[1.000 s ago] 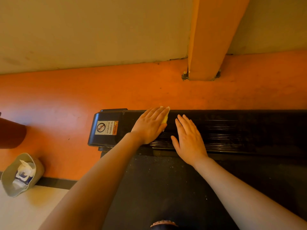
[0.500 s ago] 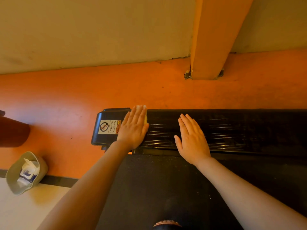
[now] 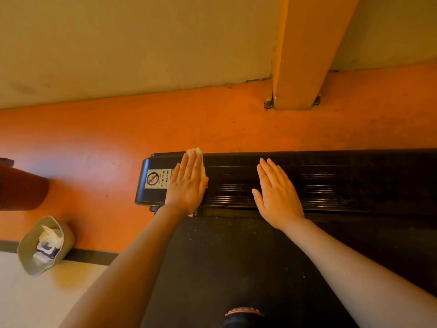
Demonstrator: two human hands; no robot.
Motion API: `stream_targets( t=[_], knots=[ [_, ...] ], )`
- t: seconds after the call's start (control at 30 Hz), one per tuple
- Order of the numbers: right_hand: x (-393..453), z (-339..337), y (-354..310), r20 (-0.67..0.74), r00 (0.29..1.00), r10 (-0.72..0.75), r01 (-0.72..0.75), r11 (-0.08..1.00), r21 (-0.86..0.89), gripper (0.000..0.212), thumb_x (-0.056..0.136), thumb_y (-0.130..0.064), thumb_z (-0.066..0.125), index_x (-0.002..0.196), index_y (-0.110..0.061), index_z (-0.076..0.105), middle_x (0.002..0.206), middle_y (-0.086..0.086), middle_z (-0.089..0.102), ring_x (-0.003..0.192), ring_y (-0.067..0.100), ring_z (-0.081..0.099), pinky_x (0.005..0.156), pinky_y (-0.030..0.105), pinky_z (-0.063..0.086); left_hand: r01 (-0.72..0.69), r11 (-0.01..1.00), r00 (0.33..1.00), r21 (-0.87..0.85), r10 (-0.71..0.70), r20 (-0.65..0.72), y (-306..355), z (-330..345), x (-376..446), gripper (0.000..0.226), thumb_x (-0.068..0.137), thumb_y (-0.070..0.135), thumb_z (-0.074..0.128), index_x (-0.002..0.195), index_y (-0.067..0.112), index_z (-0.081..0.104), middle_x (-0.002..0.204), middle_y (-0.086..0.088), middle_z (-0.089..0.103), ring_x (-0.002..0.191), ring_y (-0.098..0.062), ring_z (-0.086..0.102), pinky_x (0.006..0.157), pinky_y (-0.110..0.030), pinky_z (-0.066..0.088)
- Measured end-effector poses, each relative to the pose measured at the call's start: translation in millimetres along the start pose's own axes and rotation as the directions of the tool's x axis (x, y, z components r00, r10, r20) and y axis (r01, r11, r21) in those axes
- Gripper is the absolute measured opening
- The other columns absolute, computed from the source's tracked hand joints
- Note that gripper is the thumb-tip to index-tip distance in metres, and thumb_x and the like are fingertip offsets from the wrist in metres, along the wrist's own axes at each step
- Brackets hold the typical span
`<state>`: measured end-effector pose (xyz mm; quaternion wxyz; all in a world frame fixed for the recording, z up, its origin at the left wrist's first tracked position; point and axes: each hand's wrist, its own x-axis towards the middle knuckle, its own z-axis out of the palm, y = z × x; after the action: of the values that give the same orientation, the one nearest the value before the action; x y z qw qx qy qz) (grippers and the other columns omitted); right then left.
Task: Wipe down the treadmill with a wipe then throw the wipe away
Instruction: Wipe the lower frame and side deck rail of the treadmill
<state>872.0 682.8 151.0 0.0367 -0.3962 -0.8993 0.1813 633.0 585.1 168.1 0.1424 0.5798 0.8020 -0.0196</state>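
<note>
The black treadmill side rail [image 3: 331,185] runs across the middle, with the dark belt [image 3: 236,256] below it. My left hand [image 3: 188,185] lies flat with straight fingers on the rail's left end and presses a pale yellow wipe [image 3: 197,153] against it; the wipe shows past the fingertips and along the hand's right side. The hand partly covers a "no stepping on surface" warning label [image 3: 156,178]. My right hand [image 3: 277,195] rests flat on the ribbed rail to the right, fingers straight, holding nothing.
A pale bin [image 3: 30,252] lies on its side at lower left with white wipes inside. An orange floor [image 3: 212,129] surrounds the treadmill. An orange post [image 3: 305,67] stands against the beige wall at upper right. A dark red object [image 3: 21,188] is at the left edge.
My left hand slid the wipe leftward along the rail, from beside my right hand to the rail's left end. My right hand stayed in place.
</note>
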Motion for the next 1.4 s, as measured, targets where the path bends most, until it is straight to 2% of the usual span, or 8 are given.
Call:
stream_targets(
  t=[0.27, 0.37, 0.5, 0.67, 0.9, 1.07, 1.2, 1.4],
  knots=[
    [-2, 0, -2, -0.014, 1.000, -0.006, 0.006, 1.000, -0.017, 0.061, 0.102, -0.035, 0.047, 0.152, -0.004, 0.032, 0.160, 0.015, 0.029, 0.149, 0.030, 0.024, 0.119, 0.041, 0.020, -0.205, 0.978, 0.979, -0.038, 0.206, 0.015, 64, 20, -44, 0.061, 0.104, 0.046, 0.006, 0.158, 0.021, -0.007, 0.165, 0.001, -0.015, 0.150, -0.010, -0.021, 0.122, -0.032, -0.010],
    [-2, 1, -1, -0.017, 1.000, -0.007, 0.007, 1.000, -0.021, 0.060, 0.102, -0.034, 0.046, 0.152, -0.003, 0.033, 0.160, 0.016, 0.029, 0.149, 0.031, 0.025, 0.119, 0.043, 0.023, -0.239, 0.971, 0.971, 0.020, 0.239, -0.005, 74, 28, -44, 0.061, 0.105, 0.046, 0.010, 0.159, 0.019, -0.001, 0.166, -0.001, -0.007, 0.152, -0.013, -0.015, 0.123, -0.033, -0.006],
    [-2, 0, 1, 0.003, 1.000, -0.022, 0.023, 0.999, -0.037, 0.060, 0.103, -0.035, 0.042, 0.152, -0.003, 0.031, 0.160, 0.016, 0.027, 0.150, 0.030, 0.022, 0.121, 0.044, 0.024, -0.266, 0.954, 0.962, 0.135, 0.272, -0.029, 66, 33, -42, 0.062, 0.106, 0.046, 0.016, 0.159, 0.016, 0.006, 0.166, -0.005, 0.004, 0.153, -0.019, 0.000, 0.123, -0.038, 0.007],
    [-1, 0, 2, 0.018, 1.000, -0.024, 0.025, 0.998, -0.064, 0.060, 0.104, -0.036, 0.038, 0.153, -0.004, 0.029, 0.162, 0.015, 0.025, 0.151, 0.030, 0.020, 0.121, 0.042, 0.020, -0.141, 0.984, 0.986, 0.109, 0.150, -0.075, 33, 32, -51, 0.067, 0.102, 0.047, 0.025, 0.159, 0.020, 0.003, 0.165, -0.005, 0.010, 0.153, -0.019, 0.005, 0.122, -0.038, 0.014],
    [0, 1, -1, 0.011, 1.000, 0.000, 0.001, 0.997, -0.072, 0.060, 0.103, -0.037, 0.034, 0.152, -0.004, 0.031, 0.160, 0.016, 0.027, 0.150, 0.031, 0.023, 0.119, 0.042, 0.019, -0.044, 0.997, 0.995, 0.062, 0.050, -0.086, 16, 33, -60, 0.065, 0.104, 0.045, 0.024, 0.160, 0.020, 0.002, 0.166, -0.004, 0.006, 0.153, -0.017, -0.002, 0.123, -0.038, 0.012],
    [3, 2, -14, -0.039, 0.998, 0.054, -0.057, 0.995, -0.077, 0.058, 0.101, -0.034, 0.047, 0.147, 0.000, 0.041, 0.155, 0.019, 0.037, 0.146, 0.035, 0.032, 0.116, 0.045, 0.027, -0.140, 0.983, 0.983, 0.116, 0.151, -0.099, 41, 32, -50, 0.064, 0.103, 0.044, 0.026, 0.158, 0.017, 0.008, 0.163, -0.007, 0.013, 0.152, -0.022, 0.008, 0.121, -0.042, 0.010],
    [5, 7, -28, -0.056, 0.998, 0.022, -0.026, 0.997, -0.072, 0.060, 0.098, -0.032, 0.053, 0.148, -0.001, 0.039, 0.156, 0.021, 0.035, 0.145, 0.036, 0.032, 0.114, 0.045, 0.029, -0.228, 0.958, 0.968, 0.173, 0.242, -0.061, 25, 32, -48, 0.064, 0.104, 0.046, 0.024, 0.159, 0.017, 0.009, 0.165, -0.006, 0.011, 0.153, -0.020, 0.003, 0.124, -0.038, 0.008],
    [26, 11, -63, -0.001, 0.997, -0.074, 0.073, 0.994, -0.083, 0.058, 0.100, -0.031, 0.050, 0.149, -0.002, 0.038, 0.157, 0.018, 0.034, 0.147, 0.033, 0.030, 0.116, 0.043, 0.021, -0.152, 0.984, 0.983, 0.095, 0.161, -0.086, -30, 25, -59, 0.062, 0.106, 0.040, 0.026, 0.159, 0.014, 0.010, 0.166, -0.007, 0.008, 0.154, -0.018, 0.001, 0.124, -0.033, 0.002]
  ],
)
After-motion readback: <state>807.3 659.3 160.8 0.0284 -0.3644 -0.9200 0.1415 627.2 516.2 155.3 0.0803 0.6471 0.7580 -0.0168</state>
